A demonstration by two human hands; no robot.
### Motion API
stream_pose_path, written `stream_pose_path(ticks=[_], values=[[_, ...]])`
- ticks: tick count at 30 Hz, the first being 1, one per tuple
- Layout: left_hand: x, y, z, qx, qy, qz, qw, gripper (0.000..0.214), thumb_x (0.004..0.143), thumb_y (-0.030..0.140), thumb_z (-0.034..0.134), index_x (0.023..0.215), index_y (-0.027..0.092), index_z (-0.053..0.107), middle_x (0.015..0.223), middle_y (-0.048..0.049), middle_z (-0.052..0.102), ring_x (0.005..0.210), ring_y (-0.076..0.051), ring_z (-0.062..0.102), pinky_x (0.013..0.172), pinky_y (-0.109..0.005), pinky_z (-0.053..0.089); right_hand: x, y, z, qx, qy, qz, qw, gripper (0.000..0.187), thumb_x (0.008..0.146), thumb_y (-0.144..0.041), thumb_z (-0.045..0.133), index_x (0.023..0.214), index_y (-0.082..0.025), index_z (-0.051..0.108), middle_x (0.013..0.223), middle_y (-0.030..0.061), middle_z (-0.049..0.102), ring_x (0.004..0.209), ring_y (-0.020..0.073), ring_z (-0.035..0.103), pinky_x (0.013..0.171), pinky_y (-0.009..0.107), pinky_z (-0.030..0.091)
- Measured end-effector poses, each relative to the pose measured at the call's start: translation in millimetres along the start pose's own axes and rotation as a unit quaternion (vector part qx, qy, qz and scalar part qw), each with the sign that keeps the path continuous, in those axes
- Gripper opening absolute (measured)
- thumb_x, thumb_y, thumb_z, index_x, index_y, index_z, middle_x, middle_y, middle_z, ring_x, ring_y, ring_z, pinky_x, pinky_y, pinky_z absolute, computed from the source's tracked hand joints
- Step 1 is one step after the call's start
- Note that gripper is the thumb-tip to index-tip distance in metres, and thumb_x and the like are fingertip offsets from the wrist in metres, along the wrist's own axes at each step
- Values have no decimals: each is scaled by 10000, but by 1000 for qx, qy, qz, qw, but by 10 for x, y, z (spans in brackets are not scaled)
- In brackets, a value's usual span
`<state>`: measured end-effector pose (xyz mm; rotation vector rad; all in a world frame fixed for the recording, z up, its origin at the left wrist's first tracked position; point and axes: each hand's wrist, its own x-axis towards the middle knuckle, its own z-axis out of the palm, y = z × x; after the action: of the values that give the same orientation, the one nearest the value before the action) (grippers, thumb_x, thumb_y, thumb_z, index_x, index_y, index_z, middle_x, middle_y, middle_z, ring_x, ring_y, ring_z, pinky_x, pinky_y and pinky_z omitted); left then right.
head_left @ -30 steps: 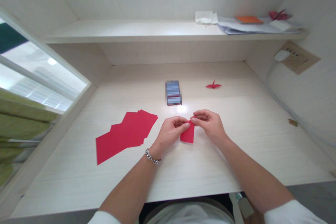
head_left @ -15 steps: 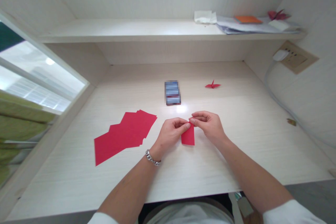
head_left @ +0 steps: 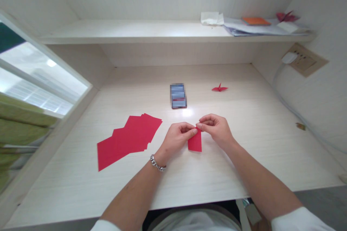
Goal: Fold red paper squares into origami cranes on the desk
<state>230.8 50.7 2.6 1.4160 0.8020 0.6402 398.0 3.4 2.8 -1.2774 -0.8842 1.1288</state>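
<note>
A folded piece of red paper [head_left: 195, 142] hangs between my hands, just above or against the desk near its middle. My left hand [head_left: 179, 135] pinches its upper left edge between thumb and fingers. At the top right corner, my right hand [head_left: 214, 126] grips the same paper with thumb and forefinger. The fingertips cover the paper's upper edge, so the fold there is hidden. To the left lies a fanned stack of red paper sheets [head_left: 130, 133]. Beyond my right hand sits a small red paper crane [head_left: 219, 88].
A phone [head_left: 178, 95] with a blurred screen lies past my hands. The shelf [head_left: 121, 30] holds papers, an orange pad [head_left: 256, 21] and a dark red folded paper piece [head_left: 287, 16]. A white cable [head_left: 290, 106] runs down the right side from a wall socket [head_left: 309, 61].
Both hands still pinch the red paper, which has shifted very slightly right and toward me. The stack, phone and crane stay in place.
</note>
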Motion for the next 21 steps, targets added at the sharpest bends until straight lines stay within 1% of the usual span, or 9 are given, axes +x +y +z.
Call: stream_pose_path(ticks=[6,11,14,18,21], values=[[5,-27,-13,-3,-8,-5,1000,253,754,363,713,830,122,720,798,-81,714,699,-161,622,634,-260,479,8,10,-13,16,2,2,1000,349,532,-317,866,791,-172,683,747,61,745,710,227,709,679,348,571],[5,-34,-12,-4,-10,-10,1000,261,742,371,724,828,125,719,789,-78,712,686,-157,619,615,-255,474,12,11,-27,0,3,3,1000,331,539,-333,861,765,-167,686,671,47,723,615,200,682,617,333,564],[3,-22,-9,-6,-10,-14,1000,262,735,377,728,822,130,722,787,-78,715,686,-161,624,615,-259,478,12,10,-26,-3,0,0,1000,334,543,-357,856,758,-168,685,661,42,715,600,193,671,611,339,568],[5,-17,-5,-23,-2,-16,1000,258,726,370,736,815,128,723,795,-84,719,696,-169,631,625,-267,487,19,4,-23,31,-9,7,999,333,619,-412,810,808,-170,678,717,49,729,637,187,676,646,349,578],[9,-25,1,-31,9,-21,999,253,721,362,742,807,124,723,796,-85,721,698,-170,635,629,-266,489,33,-2,-36,49,-4,18,999,343,680,-452,763,860,-175,673,777,64,740,665,179,681,651,332,576]])
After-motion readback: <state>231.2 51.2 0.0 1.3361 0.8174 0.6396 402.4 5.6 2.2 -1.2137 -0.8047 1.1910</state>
